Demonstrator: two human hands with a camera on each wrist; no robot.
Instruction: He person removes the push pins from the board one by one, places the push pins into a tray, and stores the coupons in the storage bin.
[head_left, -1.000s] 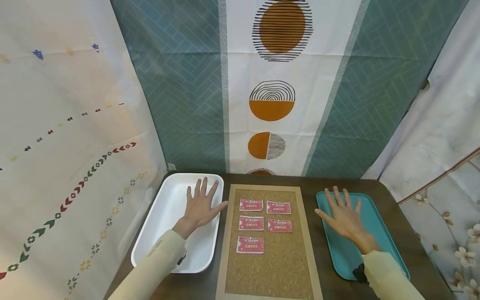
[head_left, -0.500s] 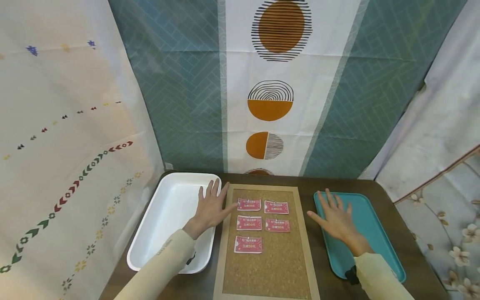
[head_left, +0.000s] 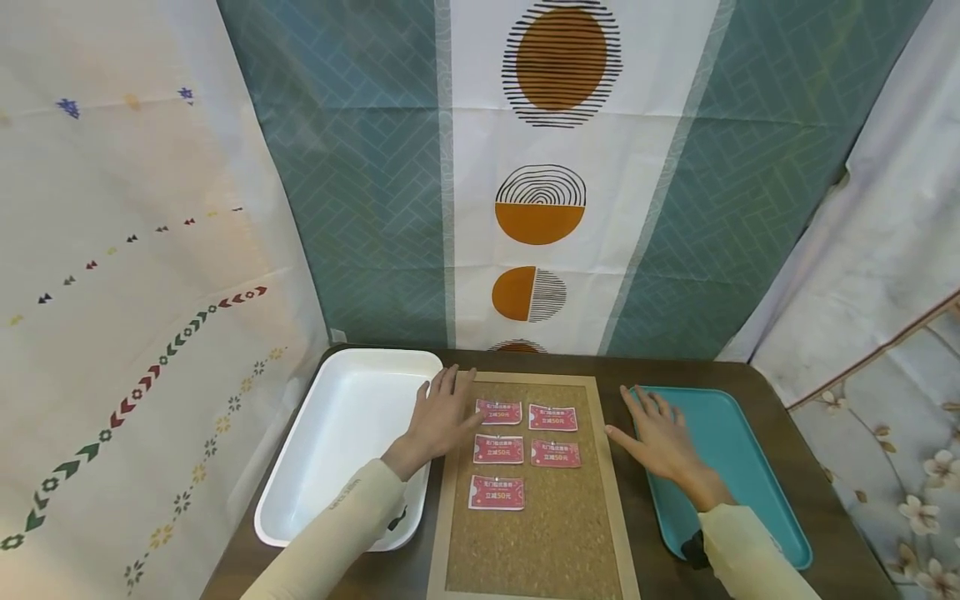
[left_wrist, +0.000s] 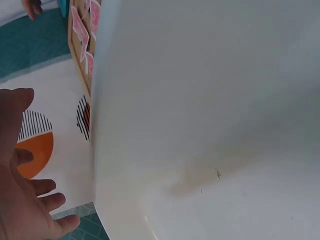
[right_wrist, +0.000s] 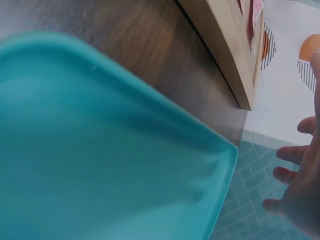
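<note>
My left hand (head_left: 437, 423) hovers over the gap between the white tray (head_left: 341, 433) and the cork board (head_left: 536, 537), fingers spread and holding nothing. Its fingertips reach the board's upper left edge in the head view, by a pink coupon (head_left: 501, 412). Several such coupons are pinned in two columns on the board, among them a lower left one (head_left: 497, 493). Over the left side of the teal tray (head_left: 738, 458) is my right hand (head_left: 660, 440), its fingers loosely extended with nothing in them. Both wrist views show the hands apart from the tray surfaces.
The dark wooden table (head_left: 615, 392) shows between board and trays. A patterned curtain (head_left: 375, 208) hangs behind it, with white printed cloth (head_left: 187, 333) on the left and a flowered cloth (head_left: 877, 400) on the right.
My left hand has moved right, from over the white tray to the board's left edge. My right hand has shifted left toward the board. The coupons stay in place.
</note>
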